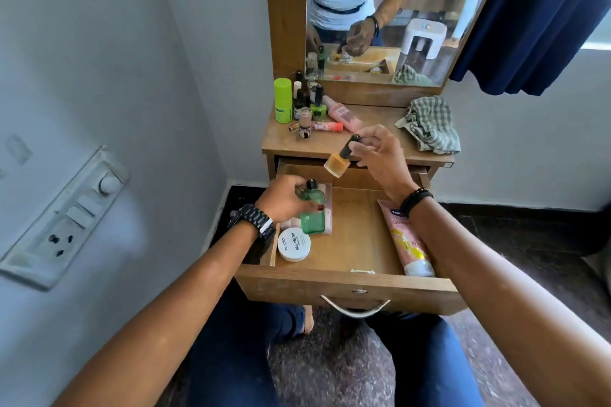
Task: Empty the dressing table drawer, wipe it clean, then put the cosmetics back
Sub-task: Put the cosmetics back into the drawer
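The wooden drawer of the dressing table is pulled out. My left hand grips a green glass bottle at the drawer's back left, over a flat pinkish pack. My right hand pinches the black cap of an orange nail polish bottle, held tilted above the drawer's back edge. A white round nail polish remover tub lies front left in the drawer. A pink tube lies along its right side, partly under my right forearm.
On the table top stand several bottles and tubes at the left, among them a lime green can. A checked cloth lies crumpled at the right. A mirror rises behind. A wall with a switchboard is close on the left.
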Demonstrator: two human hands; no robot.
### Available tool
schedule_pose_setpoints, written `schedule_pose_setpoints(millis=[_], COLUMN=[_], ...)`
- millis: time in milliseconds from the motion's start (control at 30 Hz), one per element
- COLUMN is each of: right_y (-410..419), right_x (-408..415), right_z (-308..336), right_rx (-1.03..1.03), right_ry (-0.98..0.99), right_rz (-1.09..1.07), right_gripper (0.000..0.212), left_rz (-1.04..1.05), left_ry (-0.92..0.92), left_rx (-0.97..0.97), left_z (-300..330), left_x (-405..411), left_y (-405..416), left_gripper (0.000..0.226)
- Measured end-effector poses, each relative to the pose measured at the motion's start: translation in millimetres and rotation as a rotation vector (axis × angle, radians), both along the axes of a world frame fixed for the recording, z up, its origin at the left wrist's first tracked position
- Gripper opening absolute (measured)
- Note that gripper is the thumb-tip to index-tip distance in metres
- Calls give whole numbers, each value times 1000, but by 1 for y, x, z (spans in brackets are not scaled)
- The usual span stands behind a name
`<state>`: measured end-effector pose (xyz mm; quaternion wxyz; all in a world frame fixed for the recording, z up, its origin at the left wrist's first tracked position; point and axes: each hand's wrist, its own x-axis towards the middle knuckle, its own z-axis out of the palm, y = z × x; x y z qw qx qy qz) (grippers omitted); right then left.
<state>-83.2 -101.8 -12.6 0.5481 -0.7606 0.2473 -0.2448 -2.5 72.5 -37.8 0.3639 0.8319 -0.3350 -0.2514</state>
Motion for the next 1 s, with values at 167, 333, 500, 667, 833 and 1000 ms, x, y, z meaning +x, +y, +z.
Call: schedule_pose_setpoints(millis=[167, 333, 500, 667, 833, 1000], right_y=[-7, -7, -5, 2, 7, 10], right_x=[-47, -75, -81, -75, -68, -61], right_z=[-39, -63, -75, -71, -69, -74], right_rx=[200, 292, 342, 326, 327, 319], right_ry=[49, 124, 226, 316, 380, 454], right_rz=[34, 54, 108, 186, 227, 261], right_gripper=[12, 12, 10, 8, 8, 11], left_rz=[-133, -166, -137, -118, -109, -114], left_ry=[122, 155, 211, 26, -28, 1], left_rx=[235, 402, 442, 464, 476, 542], left_z=[-19, -33, -42, -46, -51, -48], left_x=[-19, -28, -26, -32, -33, -28], left_y=[-17, -26, -28, -30, -31, -26], left_gripper=[30, 26, 30, 38, 40, 43])
